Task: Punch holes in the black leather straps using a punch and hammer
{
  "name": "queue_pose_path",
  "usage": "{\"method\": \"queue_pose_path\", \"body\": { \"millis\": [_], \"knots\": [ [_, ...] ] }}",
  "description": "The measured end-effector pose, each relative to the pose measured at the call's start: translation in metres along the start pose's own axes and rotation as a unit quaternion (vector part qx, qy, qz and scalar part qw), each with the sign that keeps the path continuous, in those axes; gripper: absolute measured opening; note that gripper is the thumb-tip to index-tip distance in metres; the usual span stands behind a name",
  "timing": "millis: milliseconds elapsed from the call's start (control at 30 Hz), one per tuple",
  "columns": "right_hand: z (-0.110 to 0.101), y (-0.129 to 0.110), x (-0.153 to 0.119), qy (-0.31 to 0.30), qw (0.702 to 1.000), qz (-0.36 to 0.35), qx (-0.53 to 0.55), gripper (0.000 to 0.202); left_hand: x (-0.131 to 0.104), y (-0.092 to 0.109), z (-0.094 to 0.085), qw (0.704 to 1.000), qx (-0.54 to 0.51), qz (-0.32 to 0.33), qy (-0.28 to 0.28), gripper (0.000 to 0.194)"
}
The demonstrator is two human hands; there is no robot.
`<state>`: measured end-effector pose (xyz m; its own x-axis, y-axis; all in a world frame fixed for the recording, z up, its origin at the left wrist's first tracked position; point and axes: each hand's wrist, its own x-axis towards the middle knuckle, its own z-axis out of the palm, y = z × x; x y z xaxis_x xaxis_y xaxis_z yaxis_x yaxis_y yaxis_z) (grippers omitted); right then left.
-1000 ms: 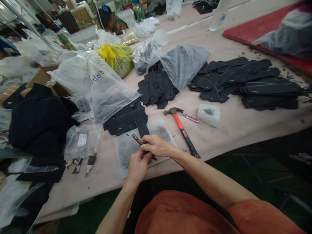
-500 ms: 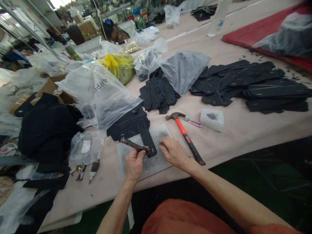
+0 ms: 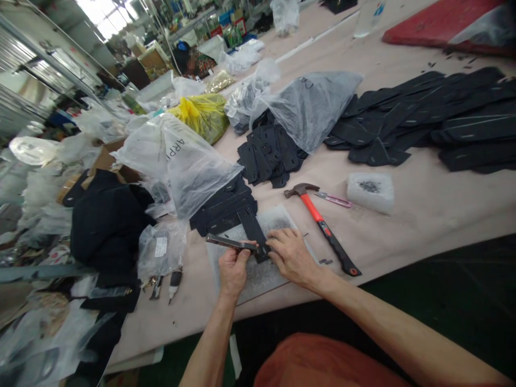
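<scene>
In the head view, the left hand (image 3: 234, 271) is in the lower middle of the frame. Its thumb and fingers pinch a dark metal tool (image 3: 228, 242) that sticks out to the left. The tool's near end is by the left edge of a black strip (image 3: 253, 226), but I can't tell if they touch. The strip lies near the middle of the frame. Its low end is on a speckled white board (image 3: 284, 212), and its top end reaches the dark pile (image 3: 223, 207) just above.

The right hand (image 3: 293, 255) is at the strip's right side, with its fingers bent. I can't tell if they grip the strip, press it, or only rest beside it.

The step in hand looks like lining up the strip and the tool. To do it well, it would help to keep the strip flat and its low end fully on the board. 2 or 3 fingertips on the edge should stop it sliding. The tool is best held up straight, as a slanted tip could slip. Fingers should keep clear of that tip.

The hammer (image 3: 322, 226) lies right of the board, within easy reach.
</scene>
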<state>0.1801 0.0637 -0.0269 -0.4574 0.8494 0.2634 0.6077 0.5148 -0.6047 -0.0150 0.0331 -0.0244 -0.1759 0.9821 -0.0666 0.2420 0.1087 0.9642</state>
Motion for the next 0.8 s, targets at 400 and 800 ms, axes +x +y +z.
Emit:
{"method": "queue_pose_path", "body": {
  "millis": [400,800],
  "knots": [
    [0.002,0.007,-0.007,-0.027,1.0,0.002,-0.015,0.02,0.004,0.005,0.015,0.995,0.09,0.052,-0.005,0.022],
    [0.0,0.009,-0.007,-0.029,1.0,0.003,-0.002,0.021,-0.005,-0.008,0.015,0.992,0.094,0.084,0.005,0.02]
  ]
}}
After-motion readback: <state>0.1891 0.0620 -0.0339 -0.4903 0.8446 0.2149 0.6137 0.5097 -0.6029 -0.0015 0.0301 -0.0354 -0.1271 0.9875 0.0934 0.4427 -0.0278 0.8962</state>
